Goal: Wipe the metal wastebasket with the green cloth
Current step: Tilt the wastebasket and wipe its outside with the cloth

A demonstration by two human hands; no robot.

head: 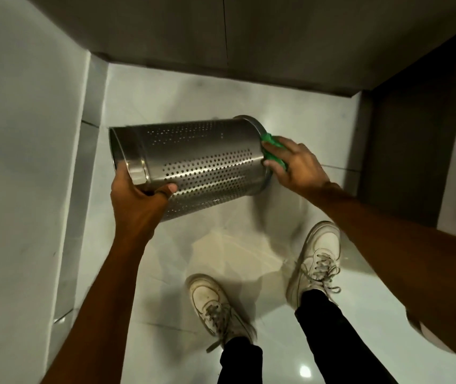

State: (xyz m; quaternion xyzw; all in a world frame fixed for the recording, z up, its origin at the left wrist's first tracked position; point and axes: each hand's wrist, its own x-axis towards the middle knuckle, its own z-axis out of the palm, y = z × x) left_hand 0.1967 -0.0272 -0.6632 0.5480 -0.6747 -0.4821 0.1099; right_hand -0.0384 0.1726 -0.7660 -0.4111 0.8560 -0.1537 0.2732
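Observation:
A perforated metal wastebasket (193, 159) is held on its side above the floor, its open mouth to the left and its base to the right. My left hand (138, 200) grips the rim at the open end, fingers inside and thumb on the outer wall. My right hand (296, 164) presses a bunched green cloth (272, 149) against the rim of the base. Most of the cloth is hidden under my fingers.
I stand on a glossy white tiled floor (221, 101), my two white sneakers (318, 261) below the basket. A white wall (21, 134) rises close on the left. Dark cabinet fronts (276, 37) run along the back and a dark panel (415, 134) on the right.

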